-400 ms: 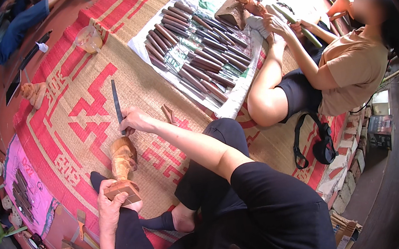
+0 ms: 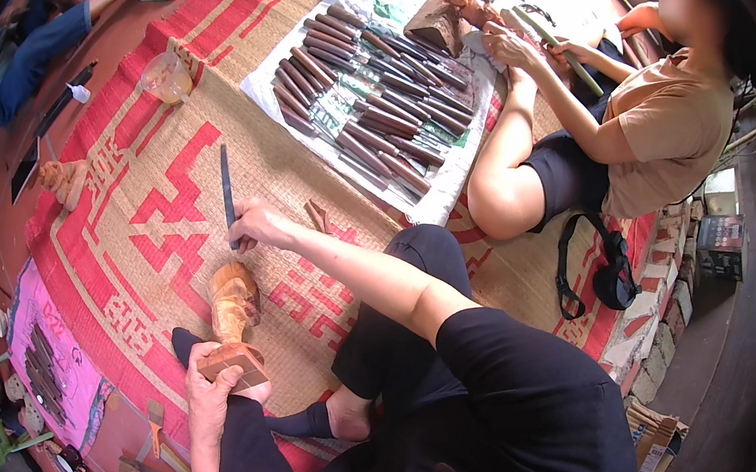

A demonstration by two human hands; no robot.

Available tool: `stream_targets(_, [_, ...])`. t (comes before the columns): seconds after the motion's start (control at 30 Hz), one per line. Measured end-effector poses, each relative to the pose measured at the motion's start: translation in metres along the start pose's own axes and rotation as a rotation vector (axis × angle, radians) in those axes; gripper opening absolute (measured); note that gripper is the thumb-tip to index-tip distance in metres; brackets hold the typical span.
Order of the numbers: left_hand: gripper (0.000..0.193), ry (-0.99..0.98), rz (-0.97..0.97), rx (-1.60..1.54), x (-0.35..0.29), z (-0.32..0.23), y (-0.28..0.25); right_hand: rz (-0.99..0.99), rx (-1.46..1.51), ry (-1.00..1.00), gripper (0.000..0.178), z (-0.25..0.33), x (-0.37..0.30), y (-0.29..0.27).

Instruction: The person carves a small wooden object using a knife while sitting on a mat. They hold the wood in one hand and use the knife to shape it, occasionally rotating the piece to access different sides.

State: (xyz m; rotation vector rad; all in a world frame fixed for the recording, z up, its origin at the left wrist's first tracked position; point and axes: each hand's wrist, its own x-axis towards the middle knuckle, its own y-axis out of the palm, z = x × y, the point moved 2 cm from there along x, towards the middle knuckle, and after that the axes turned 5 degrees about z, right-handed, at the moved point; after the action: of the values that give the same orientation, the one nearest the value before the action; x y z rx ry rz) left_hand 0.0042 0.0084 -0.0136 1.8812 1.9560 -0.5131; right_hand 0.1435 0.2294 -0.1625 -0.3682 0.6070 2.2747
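- The right hand point(image 2: 256, 225) has its fingers closed around the lower end of a long dark tool point(image 2: 226, 184), probably a file; its free end points away from the body.
- The left hand point(image 2: 211, 393) grips the square base of a carved wood piece point(image 2: 233, 301), thumb on the near face.
- That piece leans outward from the left fingers, its far end just below the right ones; the tool appears slightly clear of it.
- The step in hand looks like shaping or smoothing that far end, between strokes.
- The next move seems to call for a firm left hold and the tool laid flat on the wood.
- Under both hands spreads a red-and-tan mat point(image 2: 286, 176).
- Beyond the right fingers, to the right, brown-handled tools point(image 2: 314, 64) lie on a white cloth point(image 2: 438, 205).
- Further right, a co-worker point(image 2: 674, 110) holds a green stick point(image 2: 569, 62).
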Motion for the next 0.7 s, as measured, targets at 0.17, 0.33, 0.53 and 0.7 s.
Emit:
stream_targets(0.17, [0.040, 0.001, -0.003, -0.023, -0.001, -0.001, 0.000, 0.183, -0.090, -0.047, 0.011, 0.002, -0.005, 0.021])
stream_targets(0.33, [0.039, -0.017, 0.012, -0.026, 0.000, -0.004, 0.002, 0.073, 0.024, -0.011, 0.014, -0.003, 0.000, 0.014])
stream_targets(0.53, [0.039, 0.006, 0.009, -0.015, -0.001, -0.002, 0.001, 0.149, -0.029, -0.042, 0.013, -0.004, 0.000, 0.018])
stream_targets(0.7, [0.041, -0.001, 0.011, 0.010, 0.001, -0.004, 0.001, 0.110, -0.242, -0.057, 0.015, -0.001, -0.005, 0.021])
